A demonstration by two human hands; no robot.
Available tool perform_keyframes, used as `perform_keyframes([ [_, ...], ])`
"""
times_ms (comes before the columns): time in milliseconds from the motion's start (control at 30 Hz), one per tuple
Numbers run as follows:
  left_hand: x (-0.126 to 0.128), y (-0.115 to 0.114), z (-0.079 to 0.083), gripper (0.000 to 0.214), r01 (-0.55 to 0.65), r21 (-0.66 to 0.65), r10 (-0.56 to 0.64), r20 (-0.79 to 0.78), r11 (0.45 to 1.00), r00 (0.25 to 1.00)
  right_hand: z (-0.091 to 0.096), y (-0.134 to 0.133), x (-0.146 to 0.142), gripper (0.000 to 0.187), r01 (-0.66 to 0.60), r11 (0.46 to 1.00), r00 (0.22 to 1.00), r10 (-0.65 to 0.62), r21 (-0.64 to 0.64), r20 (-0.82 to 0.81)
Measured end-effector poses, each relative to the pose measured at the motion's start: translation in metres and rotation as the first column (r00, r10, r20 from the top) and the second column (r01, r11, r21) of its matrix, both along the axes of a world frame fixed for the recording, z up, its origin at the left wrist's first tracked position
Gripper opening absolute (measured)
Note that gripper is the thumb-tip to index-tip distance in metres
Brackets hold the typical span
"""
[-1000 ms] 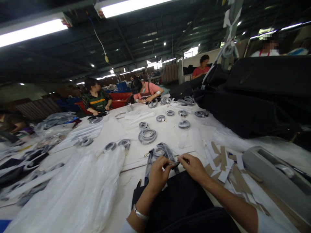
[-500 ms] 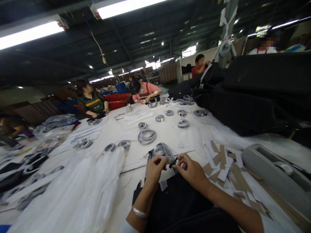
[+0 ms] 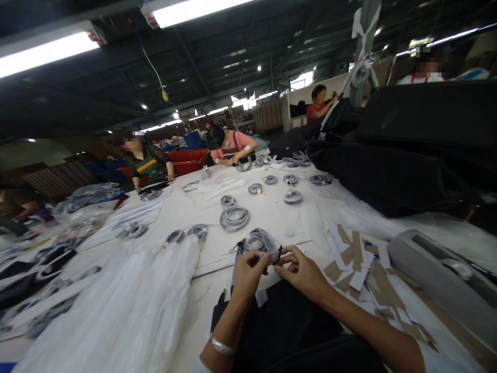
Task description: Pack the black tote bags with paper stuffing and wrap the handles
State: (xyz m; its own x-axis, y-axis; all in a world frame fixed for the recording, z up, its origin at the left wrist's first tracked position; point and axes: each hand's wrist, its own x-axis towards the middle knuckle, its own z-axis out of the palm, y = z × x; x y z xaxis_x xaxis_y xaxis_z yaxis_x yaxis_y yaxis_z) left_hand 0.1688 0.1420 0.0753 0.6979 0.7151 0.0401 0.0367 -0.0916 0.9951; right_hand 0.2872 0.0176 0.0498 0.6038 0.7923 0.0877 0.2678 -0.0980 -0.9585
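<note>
A coiled grey strap [image 3: 259,239] in clear wrapping, with a gold clasp at its left side, lies just beyond my hands. My left hand [image 3: 248,272] is closed in a pinch on a pale, wrapped end that seems to belong to this strap. Close by on the right, my right hand [image 3: 300,270] pinches a small dark piece [image 3: 278,254] at that end; its exact kind is too small to make out. Under both wrists lies a black fabric bag [image 3: 287,321], with a translucent tab [image 3: 261,297] on its upper edge.
Several coiled straps [image 3: 234,218] are spread over the white table [image 3: 186,202]. White plastic sheeting [image 3: 116,305] is heaped at left. Cardboard strips [image 3: 359,269] and a grey tape dispenser [image 3: 438,274] are at right. Black bags [image 3: 388,155] are piled behind; co-workers sit across the table.
The small dark piece has tilted more upright between my fingers, and my hands have shifted slightly. Across the table, the co-worker in the green apron has leaned and moved a hand leftward.
</note>
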Motion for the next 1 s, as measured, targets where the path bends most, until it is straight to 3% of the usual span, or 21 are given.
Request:
perform_keyframes([
  [200,0.000,-0.005,0.001,0.034,0.067,-0.010,-0.067,0.024,0.998,0.997,-0.007,0.002,0.006,0.029,0.032,0.999,0.999,-0.032,0.017,0.015],
  [300,-0.001,-0.004,0.004,0.032,0.039,0.035,-0.039,0.002,0.999,0.999,-0.004,-0.002,0.007,0.042,0.086,0.994,0.984,-0.094,0.063,0.150],
  [400,-0.002,-0.005,0.008,0.030,0.035,0.095,-0.035,-0.002,0.995,0.999,0.000,-0.004,0.010,0.058,0.026,0.983,0.900,-0.103,0.184,0.424],
  [533,-0.007,-0.006,0.014,0.028,0.060,0.142,-0.067,0.046,0.988,0.997,-0.012,-0.001,0.026,0.029,-0.128,0.984,0.752,0.012,0.128,0.659],
  [667,-0.015,-0.003,0.019,0.026,0.054,0.159,-0.073,0.113,0.986,0.991,-0.027,0.000,0.039,0.022,-0.044,0.999,0.739,0.024,0.013,0.673],
  [767,-0.017,0.000,0.021,0.025,0.059,0.185,-0.081,0.112,0.981,0.990,-0.020,-0.003,0.035,0.032,-0.021,0.998,0.775,-0.020,0.057,0.632],
  [900,-0.018,-0.003,0.025,0.022,0.081,0.258,-0.115,0.123,0.963,0.986,-0.006,-0.003,0.024,0.037,-0.143,0.982,0.832,0.051,0.126,0.552],
  [1000,-0.019,-0.012,0.032,0.019,0.230,0.371,-0.274,0.071,0.900,0.959,-0.014,0.000,0.024,0.028,-0.209,0.975,0.855,0.145,0.075,0.498],
])
